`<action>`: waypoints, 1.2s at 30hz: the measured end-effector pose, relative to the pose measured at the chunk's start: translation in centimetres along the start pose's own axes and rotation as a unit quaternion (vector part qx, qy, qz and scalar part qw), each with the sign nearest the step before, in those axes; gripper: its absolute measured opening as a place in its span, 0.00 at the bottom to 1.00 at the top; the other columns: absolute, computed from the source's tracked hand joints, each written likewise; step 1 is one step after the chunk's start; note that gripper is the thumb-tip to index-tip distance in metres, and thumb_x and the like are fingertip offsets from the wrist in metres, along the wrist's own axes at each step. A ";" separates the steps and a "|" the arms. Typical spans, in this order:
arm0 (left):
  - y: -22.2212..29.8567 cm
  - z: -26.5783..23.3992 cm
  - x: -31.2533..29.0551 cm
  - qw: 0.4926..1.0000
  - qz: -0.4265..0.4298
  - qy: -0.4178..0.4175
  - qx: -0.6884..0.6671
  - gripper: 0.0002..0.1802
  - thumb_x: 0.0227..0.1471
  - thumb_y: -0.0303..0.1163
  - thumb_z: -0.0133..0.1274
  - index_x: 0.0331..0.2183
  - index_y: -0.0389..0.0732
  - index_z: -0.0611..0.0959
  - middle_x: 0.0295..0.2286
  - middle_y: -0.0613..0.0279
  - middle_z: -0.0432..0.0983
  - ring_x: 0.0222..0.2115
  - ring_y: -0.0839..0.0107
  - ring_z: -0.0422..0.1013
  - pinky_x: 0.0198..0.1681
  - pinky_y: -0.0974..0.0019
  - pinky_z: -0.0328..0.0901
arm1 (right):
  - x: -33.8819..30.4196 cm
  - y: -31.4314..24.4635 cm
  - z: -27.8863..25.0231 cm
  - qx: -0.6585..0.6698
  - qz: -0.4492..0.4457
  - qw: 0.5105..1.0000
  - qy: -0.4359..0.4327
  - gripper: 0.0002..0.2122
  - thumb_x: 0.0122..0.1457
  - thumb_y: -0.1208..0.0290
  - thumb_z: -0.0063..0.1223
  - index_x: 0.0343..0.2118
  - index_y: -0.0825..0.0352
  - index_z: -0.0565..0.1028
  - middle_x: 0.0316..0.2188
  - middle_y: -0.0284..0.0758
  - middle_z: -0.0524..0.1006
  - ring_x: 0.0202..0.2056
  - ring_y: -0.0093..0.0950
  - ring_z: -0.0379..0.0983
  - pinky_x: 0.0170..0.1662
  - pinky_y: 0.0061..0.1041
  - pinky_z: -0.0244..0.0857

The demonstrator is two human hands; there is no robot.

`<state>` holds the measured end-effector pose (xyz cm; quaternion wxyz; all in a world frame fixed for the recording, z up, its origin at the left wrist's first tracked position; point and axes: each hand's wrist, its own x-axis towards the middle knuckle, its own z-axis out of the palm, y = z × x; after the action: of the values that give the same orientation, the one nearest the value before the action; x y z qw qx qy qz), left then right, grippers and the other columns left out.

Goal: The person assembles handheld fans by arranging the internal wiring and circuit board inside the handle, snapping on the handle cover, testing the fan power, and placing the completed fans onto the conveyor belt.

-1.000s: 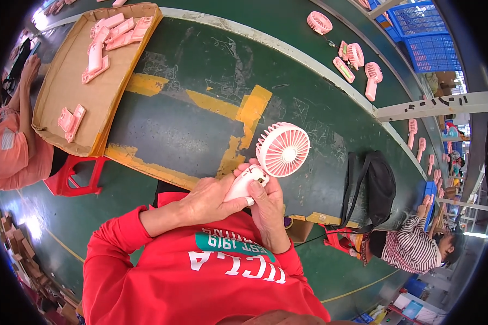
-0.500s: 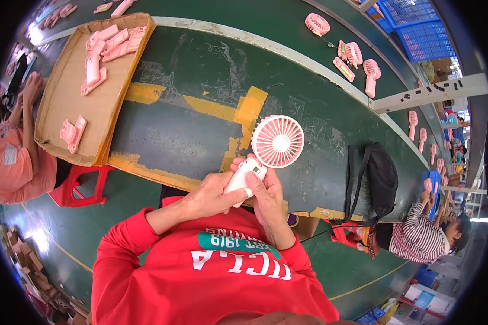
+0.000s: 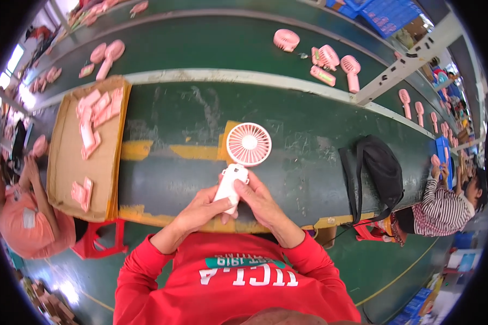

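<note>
Green bench (image 3: 303, 135) runs across the room. Toward nine o'clock sits a cardboard tray (image 3: 62, 162) with pink parts (image 3: 87, 130). Mid-bench, the left hand (image 3: 202, 206), at seven o'clock, and right hand (image 3: 261, 203), at five, grip the small fan (image 3: 248, 149), fingers closed around its handle (image 3: 230, 187). It has swung more upright, so both hands seem busy there. Black bag (image 3: 382, 170): three o'clock.

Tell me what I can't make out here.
All in the head view:
- Fan: back of its handle, hidden by its front, left hand and right hand.
- Bag: contents, hidden by its fabric.
- Far-right fans: details, too small.
- Top-left parts: exact shapes, blurred.
</note>
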<state>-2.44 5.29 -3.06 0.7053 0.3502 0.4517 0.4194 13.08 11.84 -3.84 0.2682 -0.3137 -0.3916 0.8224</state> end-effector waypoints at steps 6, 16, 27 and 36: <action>7.5 -5.5 5.5 0.945 0.136 0.195 0.224 0.15 0.49 0.32 0.48 0.36 0.32 0.76 0.21 0.63 0.73 0.17 0.80 0.66 0.21 0.76 0.61 | 2.4 -0.3 -2.7 -0.090 0.008 0.993 -0.072 0.19 0.61 0.64 0.44 0.52 0.70 0.62 0.45 0.38 0.71 0.46 0.24 0.68 0.48 0.22 0.62; 12.6 -15.1 24.4 0.640 0.199 0.428 0.606 0.36 0.49 0.44 0.50 0.52 0.31 0.59 0.46 0.36 0.63 0.39 0.43 0.69 0.39 0.50 0.66 | 6.7 -5.9 -8.2 -0.362 -0.074 0.929 -0.005 0.14 0.60 0.69 0.45 0.45 0.72 0.68 0.38 0.36 0.76 0.40 0.21 0.71 0.44 0.21 0.65; 8.4 -14.8 25.2 0.577 0.293 0.461 0.607 0.36 0.42 0.38 0.57 0.49 0.31 0.62 0.48 0.42 0.60 0.51 0.48 0.57 0.54 0.47 0.52 | 24.8 -19.6 -22.6 -0.829 -0.242 0.427 0.268 0.17 0.42 0.80 0.46 0.39 0.74 0.66 0.37 0.49 0.68 0.45 0.46 0.63 0.49 0.40 0.56; 8.1 -14.1 25.9 0.629 0.244 0.438 0.594 0.36 0.47 0.42 0.50 0.52 0.31 0.60 0.52 0.42 0.55 0.55 0.52 0.52 0.57 0.48 0.46 | 27.8 -23.7 -28.8 -0.793 -0.233 0.500 0.259 0.14 0.52 0.62 0.48 0.23 0.70 0.75 0.24 0.48 0.75 0.30 0.45 0.72 0.35 0.39 0.65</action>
<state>-11.56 33.70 -9.73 -0.0643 0.5655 0.7568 0.3214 20.30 57.67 -7.39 0.1780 -0.4912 -0.8515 -0.0433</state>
